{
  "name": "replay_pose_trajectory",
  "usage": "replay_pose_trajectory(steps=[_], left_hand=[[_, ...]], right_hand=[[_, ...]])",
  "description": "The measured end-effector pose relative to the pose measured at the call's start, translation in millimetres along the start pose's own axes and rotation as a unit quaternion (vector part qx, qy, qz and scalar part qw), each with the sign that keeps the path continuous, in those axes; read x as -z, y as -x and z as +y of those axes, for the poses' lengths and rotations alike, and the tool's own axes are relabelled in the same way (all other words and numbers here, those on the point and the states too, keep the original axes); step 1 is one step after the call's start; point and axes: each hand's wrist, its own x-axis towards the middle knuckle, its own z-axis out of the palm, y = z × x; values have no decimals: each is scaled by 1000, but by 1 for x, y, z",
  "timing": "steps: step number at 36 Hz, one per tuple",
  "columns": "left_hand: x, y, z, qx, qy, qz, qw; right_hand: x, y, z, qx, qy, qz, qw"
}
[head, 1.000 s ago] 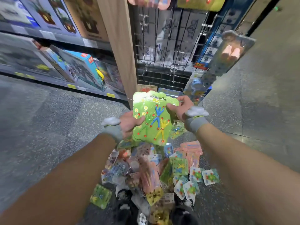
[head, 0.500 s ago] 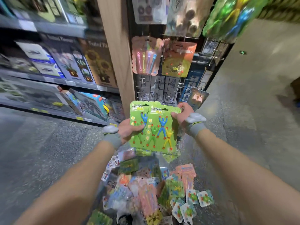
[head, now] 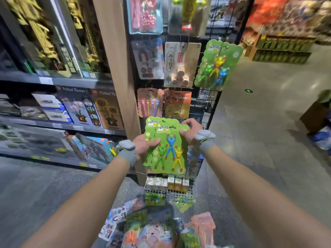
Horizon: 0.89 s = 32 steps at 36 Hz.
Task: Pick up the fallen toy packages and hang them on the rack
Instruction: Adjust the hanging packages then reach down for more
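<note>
I hold a small stack of green toy packages (head: 165, 145) with blue, green and yellow climbing figures in front of the black wire rack (head: 211, 104). My left hand (head: 145, 144) pinches their left edge, thumb on the front. My right hand (head: 190, 130) grips the top right corner. A matching green package (head: 217, 64) hangs on the rack's upper right. An empty hook (head: 208, 102) juts out just below it. Several fallen packages (head: 152, 228) lie in a pile on the floor below.
Other toy cards hang on the rack (head: 180, 64). A small wire basket (head: 170, 189) with boxes sits at its foot. A wooden post (head: 114, 65) and shelves of boxed sets (head: 75, 106) stand on the left. Grey aisle floor (head: 259, 140) stretches to the right.
My head has tilted up, bringing the upper rack and the hanging green package into view. Both hands have raised the green packages from above the floor pile to the rack's lower rows.
</note>
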Motion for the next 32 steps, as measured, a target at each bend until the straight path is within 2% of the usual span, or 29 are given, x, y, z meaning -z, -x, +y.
replay_pose_trajectory(steps=[4, 11, 17, 21, 26, 32], left_hand=[[-5, 0, 19, 0, -28, 27, 999], [-9, -13, 37, -15, -5, 44, 999], [-18, -11, 64, -50, -18, 51, 997], [-24, -8, 85, -93, -71, 53, 992], [-26, -13, 99, -102, -125, 58, 985], [-21, -16, 117, -131, -113, 76, 982]], right_hand=[[17, -1, -9, 14, -38, -12, 999], [43, -2, -23, 12, -15, -25, 999], [59, -9, -30, 6, -32, -1, 999], [77, -11, -38, 24, -60, 31, 997], [93, -16, -42, 36, -67, 55, 996], [123, -17, -57, 59, -77, 94, 991]])
